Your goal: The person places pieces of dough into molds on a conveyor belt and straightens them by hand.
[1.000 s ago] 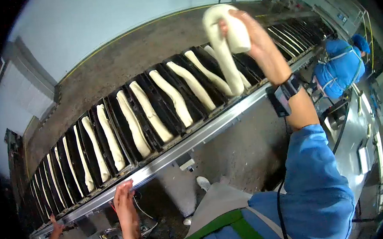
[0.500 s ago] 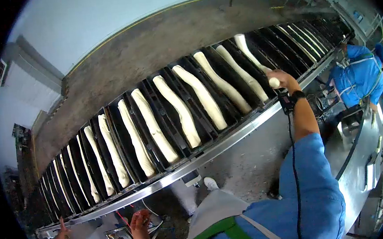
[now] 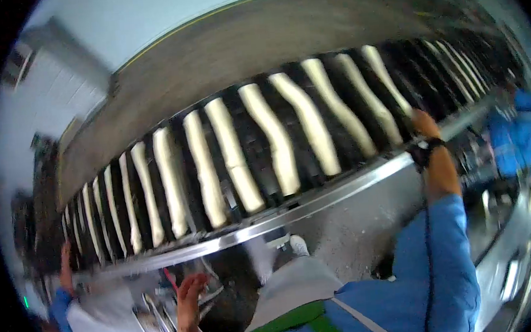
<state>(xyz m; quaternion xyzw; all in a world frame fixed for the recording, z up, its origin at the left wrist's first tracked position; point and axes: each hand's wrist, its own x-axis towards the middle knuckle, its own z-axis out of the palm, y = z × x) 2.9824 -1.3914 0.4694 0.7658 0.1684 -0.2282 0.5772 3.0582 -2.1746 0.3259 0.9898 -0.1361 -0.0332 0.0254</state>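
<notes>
A long pale dough strip (image 3: 387,80) lies in a black trough near the right part of the row. My right hand (image 3: 425,124) is at its near end, by the metal rail; the fingers are blurred and partly hidden. Lower left, my left hand (image 3: 190,292) hangs below the rail with its fingers apart and nothing in it. Several more pale strips, such as a wavy one (image 3: 307,122), lie side by side in black troughs (image 3: 348,134) between my two hands and further left.
The metal rail (image 3: 246,232) runs along the near side of the troughs. A co-worker in blue (image 3: 521,136) stands at the right, beside a metal table (image 3: 495,273). Another person's hand (image 3: 66,266) touches the rail's left end. A metal frame (image 3: 156,327) is at the lower left.
My right hand has come down from holding a looped strip aloft to the trough, where the strip now lies extended. The view has swung, and the left hand stays low and empty.
</notes>
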